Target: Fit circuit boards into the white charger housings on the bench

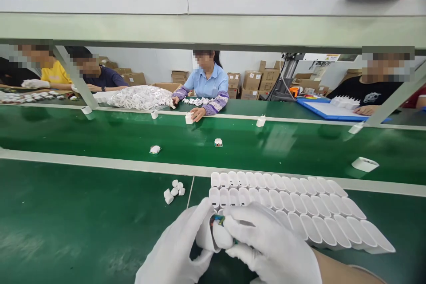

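Observation:
My left hand [176,246], in a white glove, is closed around a white plastic housing [203,235] near the bottom centre. My right hand [273,242], also gloved, grips a small circuit board [218,219] with a rounded white part [222,236] on it, at the housing's open mouth. How far the board sits inside cannot be made out, since fingers cover much of it. Just beyond my right hand stand rows of open white housings [316,229], packed side by side on the green table. A few small white pieces [169,196] lie loose beyond my left hand.
A green conveyor belt [100,135] crosses ahead, carrying two board pieces [155,149] and a white housing [365,164]. Across it, a person in blue [209,80] touches another housing [189,118]; other people sit to both sides. A shelf beam [199,29] spans overhead.

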Demonstrator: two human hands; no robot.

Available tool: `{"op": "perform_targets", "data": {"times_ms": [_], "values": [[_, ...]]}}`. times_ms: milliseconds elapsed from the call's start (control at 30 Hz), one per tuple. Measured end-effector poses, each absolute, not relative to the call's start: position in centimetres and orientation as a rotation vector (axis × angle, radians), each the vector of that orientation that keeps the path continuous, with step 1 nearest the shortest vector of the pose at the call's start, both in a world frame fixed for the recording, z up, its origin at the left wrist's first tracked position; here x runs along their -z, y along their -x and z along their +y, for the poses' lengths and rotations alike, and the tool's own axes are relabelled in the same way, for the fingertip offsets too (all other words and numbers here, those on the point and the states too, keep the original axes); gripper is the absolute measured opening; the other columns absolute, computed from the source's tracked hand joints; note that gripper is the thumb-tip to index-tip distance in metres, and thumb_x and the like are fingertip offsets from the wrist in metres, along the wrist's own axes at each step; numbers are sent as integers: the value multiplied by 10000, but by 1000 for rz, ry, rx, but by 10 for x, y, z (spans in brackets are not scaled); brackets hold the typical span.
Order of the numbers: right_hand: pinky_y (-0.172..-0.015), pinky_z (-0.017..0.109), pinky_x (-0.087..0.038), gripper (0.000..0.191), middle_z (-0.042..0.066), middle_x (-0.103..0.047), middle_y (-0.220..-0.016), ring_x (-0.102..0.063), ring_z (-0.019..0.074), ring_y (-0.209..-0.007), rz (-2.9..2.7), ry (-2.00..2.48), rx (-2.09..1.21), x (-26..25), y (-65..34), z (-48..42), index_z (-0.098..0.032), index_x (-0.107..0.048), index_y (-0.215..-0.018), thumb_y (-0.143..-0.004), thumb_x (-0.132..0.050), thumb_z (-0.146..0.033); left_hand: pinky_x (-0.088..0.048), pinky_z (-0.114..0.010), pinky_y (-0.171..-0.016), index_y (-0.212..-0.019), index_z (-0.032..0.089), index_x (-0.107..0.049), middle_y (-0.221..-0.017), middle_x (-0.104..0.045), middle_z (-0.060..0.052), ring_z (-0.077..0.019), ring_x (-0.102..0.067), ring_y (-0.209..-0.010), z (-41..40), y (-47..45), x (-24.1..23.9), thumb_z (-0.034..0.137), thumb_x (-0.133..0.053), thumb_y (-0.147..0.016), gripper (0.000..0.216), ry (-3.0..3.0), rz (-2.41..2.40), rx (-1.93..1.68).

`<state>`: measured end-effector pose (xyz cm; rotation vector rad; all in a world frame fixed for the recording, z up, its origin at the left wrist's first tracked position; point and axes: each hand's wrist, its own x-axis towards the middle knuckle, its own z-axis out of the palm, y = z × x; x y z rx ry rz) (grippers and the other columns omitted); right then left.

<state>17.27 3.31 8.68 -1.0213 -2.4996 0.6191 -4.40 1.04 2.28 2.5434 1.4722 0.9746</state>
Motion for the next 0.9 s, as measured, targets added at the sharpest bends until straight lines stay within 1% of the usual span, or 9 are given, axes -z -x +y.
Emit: {"op": "perform_targets", "data": {"times_ms": [100, 200, 267, 367, 467, 600, 700, 767, 900], "values": [[-673, 250, -368, 217, -67, -537, -812, -472, 115, -737, -2498, 1024, -634, -87, -173, 33, -225, -416, -773, -886, -583, -148, -585, -299, -874, -1488, 305, -216, -1268, -633, -54, -213, -667, -1075, 10, 44, -23, 158, -592, -799, 799, -2529, 1468, -989], [-675, 251, -368, 188, -69, -551, -845, -480, 108, -727, -2524, 973, -669, -87, -174, 33, -234, -429, -802, -893, -565, -139, -584, -276, -866, -1492, 314, -204, -1247, -647, -45, -208, -681, -1048, 9, 44, -24, 153, -599, -788, 823, -2517, 1469, -1008], [-689, 245, -374, 187, -75, -565, -841, -501, 107, -744, -2496, 991, -701, -87, -176, 31, -239, -454, -797, -884, -589, -142, -580, -267, -868, -1488, 318, -209, -1233, -654, -42, -204, -684, -1039, 8, 44, -25, 150, -605, -787, 823, -2501, 1458, -1014], [-721, 236, -384, 214, -82, -589, -828, -539, 120, -813, -2323, 1098, -691, -86, -177, 29, -249, -509, -765, -819, -676, -127, -574, -279, -887, -1467, 316, -244, -1245, -646, -58, -211, -671, -1070, 6, 44, -23, 157, -607, -794, 780, -2423, 1430, -1035], [-747, 223, -388, 231, -89, -590, -832, -554, 112, -827, -2285, 1029, -726, -87, -178, 28, -263, -535, -785, -789, -703, -105, -582, -291, -874, -1462, 312, -258, -1282, -625, -75, -229, -656, -1101, 5, 46, -20, 179, -614, -792, 771, -2384, 1436, -1015], [-698, 230, -360, 209, -95, -579, -829, -524, 100, -773, -2441, 997, -779, -92, -178, 31, -254, -496, -793, -840, -649, -120, -598, -265, -821, -1487, 314, -214, -1281, -630, -62, -222, -674, -1066, 5, 48, -21, 168, -606, -775, 827, -2471, 1462, -973], [-672, 243, -335, 202, -91, -563, -855, -489, 95, -741, -2497, 967, -708, -92, -178, 32, -247, -458, -823, -862, -599, -108, -581, -262, -857, -1507, 297, -162, -1252, -647, -52, -204, -679, -1054, 6, 48, -23, 161, -597, -787, 852, -2543, 1484, -970], [-650, 253, -322, 202, -82, -548, -857, -472, 95, -723, -2528, 950, -676, -90, -177, 31, -238, -441, -825, -855, -595, -110, -577, -259, -863, -1514, 282, -145, -1269, -637, -61, -207, -674, -1067, 6, 48, -24, 164, -595, -788, 863, -2575, 1494, -956], [-597, 262, -298, 210, -77, -547, -815, -449, 89, -664, -2525, 1002, -709, -90, -176, 29, -222, -444, -790, -812, -594, -77, -600, -233, -780, -1524, 267, -122, -1306, -614, -77, -218, -675, -1068, 4, 47, -24, 165, -566, -790, 864, -2609, 1524, -909]]}}
